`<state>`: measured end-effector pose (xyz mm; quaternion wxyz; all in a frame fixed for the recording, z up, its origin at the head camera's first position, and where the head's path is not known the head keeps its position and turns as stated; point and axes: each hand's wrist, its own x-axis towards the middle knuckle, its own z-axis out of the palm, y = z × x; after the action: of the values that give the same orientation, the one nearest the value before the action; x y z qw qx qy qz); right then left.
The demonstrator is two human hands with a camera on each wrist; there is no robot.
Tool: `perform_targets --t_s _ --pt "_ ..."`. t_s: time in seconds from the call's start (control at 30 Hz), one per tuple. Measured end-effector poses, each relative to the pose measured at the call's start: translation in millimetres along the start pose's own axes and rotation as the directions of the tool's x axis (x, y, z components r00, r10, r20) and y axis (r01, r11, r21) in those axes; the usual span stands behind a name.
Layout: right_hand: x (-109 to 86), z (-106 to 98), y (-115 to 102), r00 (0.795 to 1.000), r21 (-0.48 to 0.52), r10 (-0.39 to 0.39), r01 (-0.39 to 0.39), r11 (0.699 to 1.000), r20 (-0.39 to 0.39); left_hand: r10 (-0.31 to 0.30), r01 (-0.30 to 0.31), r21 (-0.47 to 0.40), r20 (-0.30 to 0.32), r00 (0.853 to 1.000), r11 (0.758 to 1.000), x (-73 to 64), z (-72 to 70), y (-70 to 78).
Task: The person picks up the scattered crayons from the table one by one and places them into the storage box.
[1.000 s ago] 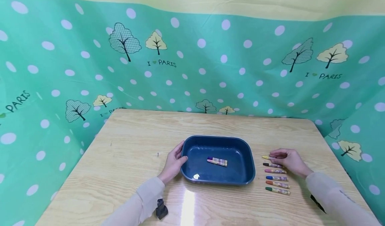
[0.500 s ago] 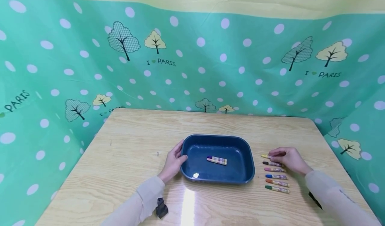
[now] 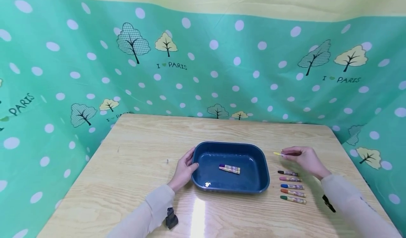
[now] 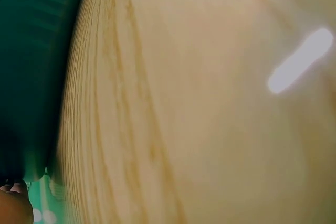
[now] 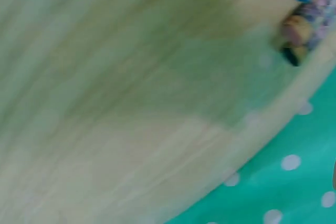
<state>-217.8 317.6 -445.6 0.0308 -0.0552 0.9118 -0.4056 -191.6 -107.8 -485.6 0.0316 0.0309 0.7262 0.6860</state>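
In the head view my left hand [image 3: 183, 169] grips the left end of a dark blue rectangular plastic tray [image 3: 207, 179], thumb over the rim and fingers along the outside. Two wrapped crayons [image 3: 230, 169], one purple-tipped, lie inside it. My right hand [image 3: 305, 159] pinches a yellow crayon [image 3: 278, 154] between thumb and fingers, right of the tray; the crayon's rear end is hidden by the fingers. Below that hand, a column of crayons lies on the table: black [image 3: 287, 173], pink [image 3: 290, 179], blue [image 3: 292, 187], orange-red [image 3: 293, 193] and green [image 3: 293, 199].
The wooden table [image 3: 142, 139] carries the tray and crayons. A green dotted cloth [image 3: 190, 90] hangs behind it and at both sides. The tray's outer wall [image 4: 31, 77] fills the left of the left wrist view. Blurred crayon ends [image 5: 304, 19] show at the right wrist view's upper right.
My right hand has moved the yellow crayon up and away from the top of the column, toward the table's back. My left hand and the tray have stayed in place.
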Motion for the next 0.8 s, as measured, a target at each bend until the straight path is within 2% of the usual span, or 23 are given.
perform_targets --t_s 0.13,0.33,0.57,0.8 --pt "3.2 4 -14 1.000 0.061 0.000 0.001 0.998 -0.007 0.010 -0.010 0.007 0.000 1.000 1.000 -0.6 0.0 -0.5" --pt "8.1 12 -40 1.000 0.087 0.006 -0.007 0.996 0.019 -0.005 0.005 0.006 0.008 1.000 1.000 -1.6 0.6 1.3" --pt "15.2 27 -63 0.999 0.110 -0.018 0.014 0.994 0.038 0.007 -0.007 -0.026 0.013 1.000 1.000 -2.3 1.4 3.3" --pt "21.2 50 -78 0.998 0.139 -0.025 0.018 0.990 0.051 0.008 -0.008 -0.023 -0.002 1.000 1.000 -1.6 1.5 1.0"
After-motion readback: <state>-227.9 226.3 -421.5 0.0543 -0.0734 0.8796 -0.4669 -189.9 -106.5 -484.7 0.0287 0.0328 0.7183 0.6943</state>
